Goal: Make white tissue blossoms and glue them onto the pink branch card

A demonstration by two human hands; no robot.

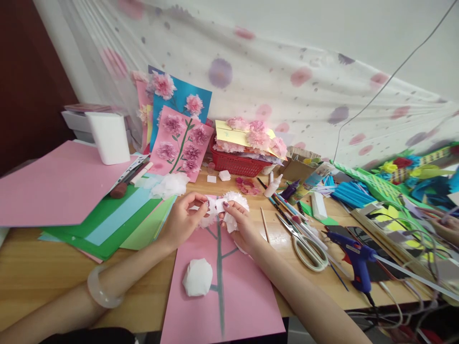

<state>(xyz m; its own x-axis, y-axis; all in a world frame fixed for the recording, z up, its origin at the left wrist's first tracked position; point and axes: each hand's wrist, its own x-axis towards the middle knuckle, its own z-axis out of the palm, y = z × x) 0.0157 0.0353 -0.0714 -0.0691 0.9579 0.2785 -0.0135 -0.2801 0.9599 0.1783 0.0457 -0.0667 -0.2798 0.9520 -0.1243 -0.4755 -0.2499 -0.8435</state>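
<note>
The left hand [183, 217] and right hand [241, 222] are pinching white paper [218, 206] between fingers [195, 197] at twelve o'clock on the pink sheet [251, 306]. The stem [220, 286] is looking finished; the white bundle [198, 277], at nine o'clock, is seemingly waiting unopened.

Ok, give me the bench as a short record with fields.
Left hand: pinching white material
Right hand: pinching white material too; whether one piece, unclear
Under the hands: pink sheet with painted stem and branches
On the sheet: rounded white bundle, left of stem
Right of sheet: scissors, blue glue gun
Behind: red basket bearing pink flowers
</note>
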